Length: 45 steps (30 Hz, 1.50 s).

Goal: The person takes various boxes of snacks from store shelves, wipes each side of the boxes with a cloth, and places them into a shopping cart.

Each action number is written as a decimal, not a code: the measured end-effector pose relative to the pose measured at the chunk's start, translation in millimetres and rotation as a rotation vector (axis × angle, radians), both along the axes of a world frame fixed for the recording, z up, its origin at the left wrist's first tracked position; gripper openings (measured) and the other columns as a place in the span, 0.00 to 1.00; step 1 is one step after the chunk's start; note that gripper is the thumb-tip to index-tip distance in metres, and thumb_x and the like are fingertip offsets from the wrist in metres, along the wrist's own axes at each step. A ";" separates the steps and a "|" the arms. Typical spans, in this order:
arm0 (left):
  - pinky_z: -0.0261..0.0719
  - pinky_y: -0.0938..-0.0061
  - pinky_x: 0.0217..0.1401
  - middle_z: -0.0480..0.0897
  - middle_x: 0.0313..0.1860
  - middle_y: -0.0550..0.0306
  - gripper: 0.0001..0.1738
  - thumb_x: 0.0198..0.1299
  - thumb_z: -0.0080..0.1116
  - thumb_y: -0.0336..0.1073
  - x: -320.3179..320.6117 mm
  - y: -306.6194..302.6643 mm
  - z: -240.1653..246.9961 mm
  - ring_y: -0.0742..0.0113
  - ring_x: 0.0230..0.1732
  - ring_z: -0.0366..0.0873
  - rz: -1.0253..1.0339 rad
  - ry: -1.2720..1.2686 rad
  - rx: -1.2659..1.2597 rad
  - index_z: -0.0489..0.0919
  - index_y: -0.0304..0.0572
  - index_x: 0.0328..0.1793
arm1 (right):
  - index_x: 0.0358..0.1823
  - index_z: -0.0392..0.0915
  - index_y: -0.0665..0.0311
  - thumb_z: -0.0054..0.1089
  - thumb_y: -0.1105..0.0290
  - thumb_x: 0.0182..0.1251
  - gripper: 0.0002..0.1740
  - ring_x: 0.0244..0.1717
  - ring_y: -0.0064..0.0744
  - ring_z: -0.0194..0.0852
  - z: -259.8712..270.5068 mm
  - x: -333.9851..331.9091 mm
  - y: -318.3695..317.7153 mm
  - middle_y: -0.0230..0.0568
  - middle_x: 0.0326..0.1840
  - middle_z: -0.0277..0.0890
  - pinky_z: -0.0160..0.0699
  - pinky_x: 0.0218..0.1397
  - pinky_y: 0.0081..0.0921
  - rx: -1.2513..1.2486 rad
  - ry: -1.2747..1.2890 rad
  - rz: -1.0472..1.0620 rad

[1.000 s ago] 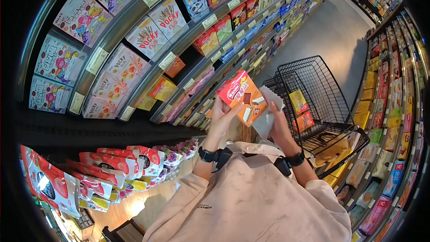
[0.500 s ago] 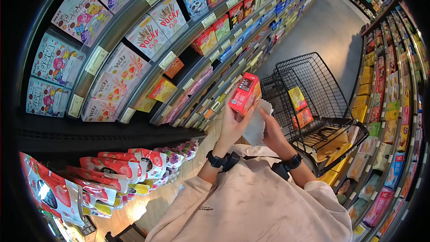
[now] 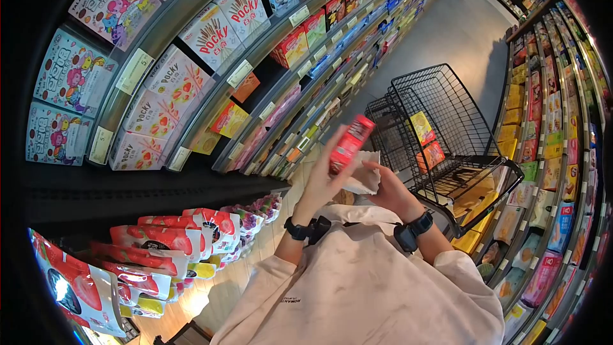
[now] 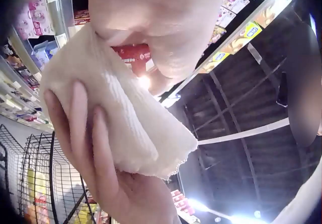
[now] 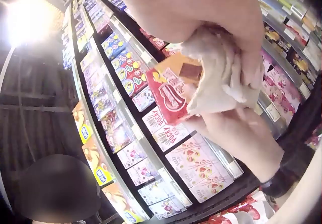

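My left hand (image 3: pixel 319 182) grips a small red and orange wafer box (image 3: pixel 352 144), its narrow red side up in the head view. The box's orange front with a chocolate wafer picture (image 5: pixel 190 73) shows in the right wrist view. Close beside it, my right hand (image 3: pixel 394 193) holds a crumpled off-white cloth (image 3: pixel 365 177) with a jagged edge. In the left wrist view the right hand's fingers (image 4: pixel 100 143) spread over the cloth, which covers much of the box. The cloth overlaps the left hand in the right wrist view.
A black wire shopping cart (image 3: pixel 447 128) stands ahead to the right, holding yellow and orange packs (image 3: pixel 431 155). Shelves of snack boxes (image 3: pixel 159 99) line the left, and packaged goods (image 3: pixel 549 172) fill the right shelves. Red fruit-print pouches (image 3: pixel 159 239) hang at lower left.
The box has turned in my left hand from its broad orange front to its narrow red side. The cloth has gone from hanging flat to bunched up below the box.
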State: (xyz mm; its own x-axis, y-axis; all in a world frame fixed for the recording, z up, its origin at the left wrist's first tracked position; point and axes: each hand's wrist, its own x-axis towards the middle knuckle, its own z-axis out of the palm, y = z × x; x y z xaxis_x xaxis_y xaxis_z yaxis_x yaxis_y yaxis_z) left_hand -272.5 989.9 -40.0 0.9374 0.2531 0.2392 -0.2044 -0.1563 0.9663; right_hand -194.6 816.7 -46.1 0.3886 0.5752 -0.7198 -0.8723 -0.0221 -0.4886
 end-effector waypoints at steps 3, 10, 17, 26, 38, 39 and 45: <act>0.71 0.66 0.74 0.67 0.78 0.47 0.41 0.70 0.62 0.28 -1.9 7.1 -5.2 0.64 0.73 0.70 0.214 -0.027 -0.328 0.55 0.36 0.85 | 0.67 0.74 0.59 0.56 0.58 0.78 0.22 0.63 0.31 0.79 -5.1 -1.4 -5.4 0.34 0.62 0.80 0.77 0.68 0.37 0.153 0.170 -0.097; 0.78 0.72 0.64 0.79 0.63 0.53 0.30 0.71 0.63 0.32 13.3 16.0 -18.0 0.68 0.61 0.78 0.251 0.017 -0.346 0.65 0.37 0.75 | 0.67 0.73 0.57 0.54 0.54 0.80 0.23 0.63 0.29 0.78 -22.6 7.1 -17.1 0.33 0.62 0.79 0.77 0.67 0.32 0.157 -0.116 -0.264; 0.81 0.68 0.54 0.84 0.52 0.46 0.29 0.66 0.70 0.41 57.9 -48.3 8.3 0.62 0.52 0.84 -0.281 0.385 0.026 0.72 0.36 0.66 | 0.71 0.68 0.67 0.40 0.62 0.84 0.24 0.69 0.25 0.62 -38.1 19.9 -69.6 0.32 0.69 0.67 0.59 0.74 0.26 0.002 -0.698 -0.300; 0.81 0.70 0.54 0.83 0.50 0.50 0.28 0.63 0.73 0.40 114.6 -93.1 0.0 0.65 0.50 0.84 -0.356 0.425 0.059 0.75 0.34 0.64 | 0.72 0.71 0.65 0.52 0.54 0.82 0.27 0.59 0.24 0.73 -4.5 76.1 -144.0 0.32 0.60 0.76 0.70 0.64 0.22 0.076 -0.675 -0.203; 0.77 0.72 0.63 0.83 0.53 0.51 0.16 0.75 0.58 0.35 155.0 -96.1 -18.6 0.65 0.57 0.82 -0.086 0.352 0.211 0.78 0.32 0.62 | 0.63 0.75 0.67 0.64 0.68 0.75 0.19 0.50 0.23 0.80 -88.3 190.4 -257.3 0.35 0.51 0.84 0.78 0.57 0.24 -0.303 -0.951 -0.583; 0.77 0.73 0.63 0.84 0.53 0.51 0.15 0.75 0.58 0.34 148.2 -86.4 -23.2 0.66 0.57 0.82 -0.041 0.380 0.224 0.78 0.33 0.62 | 0.63 0.75 0.67 0.62 0.67 0.77 0.18 0.50 0.23 0.80 -98.8 197.8 -266.8 0.35 0.53 0.83 0.78 0.57 0.24 -0.278 -0.921 -0.641; 0.80 0.74 0.56 0.85 0.50 0.55 0.12 0.75 0.58 0.34 96.4 -30.2 -46.6 0.70 0.50 0.83 0.260 0.551 0.150 0.80 0.34 0.58 | 0.56 0.72 0.67 0.67 0.55 0.64 0.27 0.54 0.64 0.76 -157.8 211.8 -314.3 0.58 0.49 0.77 0.76 0.57 0.48 -1.295 -1.068 -0.189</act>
